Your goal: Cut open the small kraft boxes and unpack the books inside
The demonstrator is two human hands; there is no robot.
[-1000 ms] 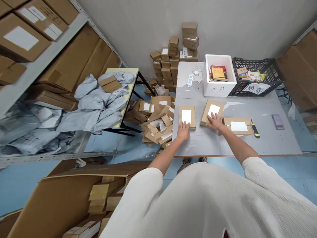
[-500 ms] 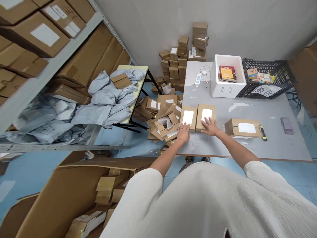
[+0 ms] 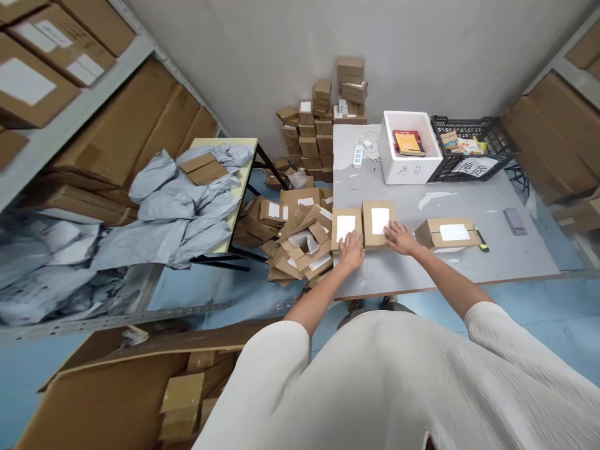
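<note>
Two cartons stand side by side near the left edge of the grey table [image 3: 422, 275], white labels up, and the step in hand looks like squaring them against each other. The left carton [image 3: 346, 224] lies next to that edge; the right carton [image 3: 379, 219] is just beside it, though whether they touch along the whole seam I can't tell. The left hand [image 3: 351, 251] is open, palm down, fingers spread over the near end of the left carton and the lower part of its label. The right hand [image 3: 401, 239] is open too, its fingertips on the right carton's near right corner, close to the label; neither hand has a closed grip. Both forearms reach forward from the near edge, slanting inward. Any further nudge would call for light, level pressure from the sides, while a lift would need fingers and thumb around the cardboard. Farther right, a third carton [image 3: 447, 234] has a cutter [image 3: 482, 241] at its right end.
</note>
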